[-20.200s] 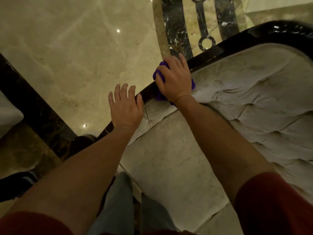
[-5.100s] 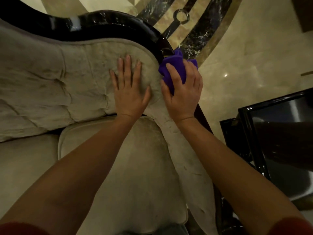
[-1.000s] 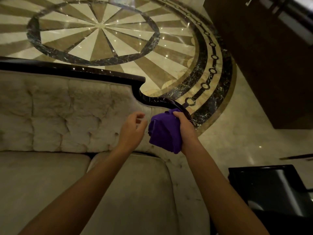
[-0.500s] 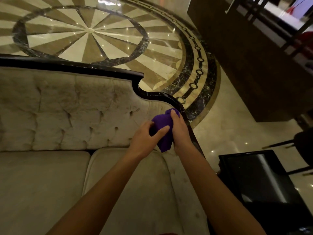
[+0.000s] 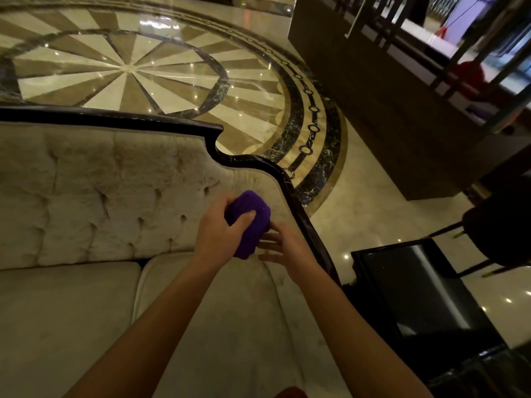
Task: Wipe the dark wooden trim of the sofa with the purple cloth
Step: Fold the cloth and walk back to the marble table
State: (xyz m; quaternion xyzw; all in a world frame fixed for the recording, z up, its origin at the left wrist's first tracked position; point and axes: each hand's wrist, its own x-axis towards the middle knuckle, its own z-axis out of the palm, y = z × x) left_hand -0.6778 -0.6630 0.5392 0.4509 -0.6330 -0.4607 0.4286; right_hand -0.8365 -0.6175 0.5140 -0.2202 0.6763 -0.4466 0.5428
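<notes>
The purple cloth [image 5: 251, 222] is bunched into a ball in my left hand [image 5: 218, 237], which grips it in front of the tufted sofa back. My right hand [image 5: 284, 248] is just right of and below the cloth, fingers spread, holding nothing. The dark wooden trim [image 5: 267, 165] runs along the top of the beige sofa [image 5: 100, 196] and curves down the right arm, a short way right of both hands. Neither hand touches the trim.
A glossy black side table [image 5: 416, 288] stands right of the sofa arm. Behind the sofa lies a polished marble floor [image 5: 143, 76] with a round inlay. A dark wooden counter [image 5: 388, 110] and a dark chair [image 5: 500, 234] are at the right.
The cloth passed from my right hand to my left hand. My right hand let go and opened below it. Both hands came off the trim toward the seat.
</notes>
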